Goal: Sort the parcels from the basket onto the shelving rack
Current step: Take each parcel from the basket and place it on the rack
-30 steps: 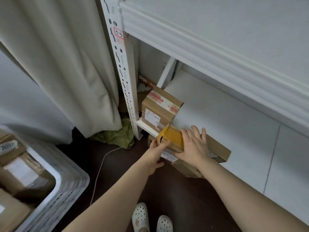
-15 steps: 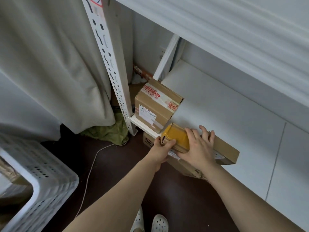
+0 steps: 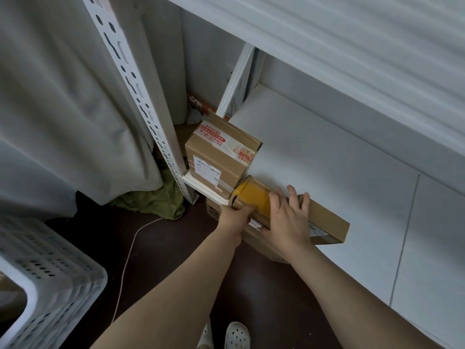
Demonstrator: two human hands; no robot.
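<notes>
A long flat cardboard parcel (image 3: 324,219) with yellow tape at its left end lies on the white lower shelf (image 3: 314,157), its near side over the shelf's front edge. My left hand (image 3: 235,215) grips its left end, thumb on the yellow tape. My right hand (image 3: 286,217) lies on top of it, fingers spread over the far edge. Just left of it stands a taller cardboard box (image 3: 219,157) with a red-printed tape strip and a white label. The white perforated basket (image 3: 50,268) is at the bottom left.
A white slotted rack upright (image 3: 141,96) rises beside a grey curtain (image 3: 63,96). Another shelf (image 3: 352,34) overhangs above. More cardboard (image 3: 261,243) sits under the lower shelf. A green cloth (image 3: 156,200) and a white cable (image 3: 128,258) lie on the dark floor. White clogs (image 3: 236,336) below.
The parcel has slid further onto the shelf and closer to the taller box. Both hands moved with it. The view has swung right, so less of the basket shows.
</notes>
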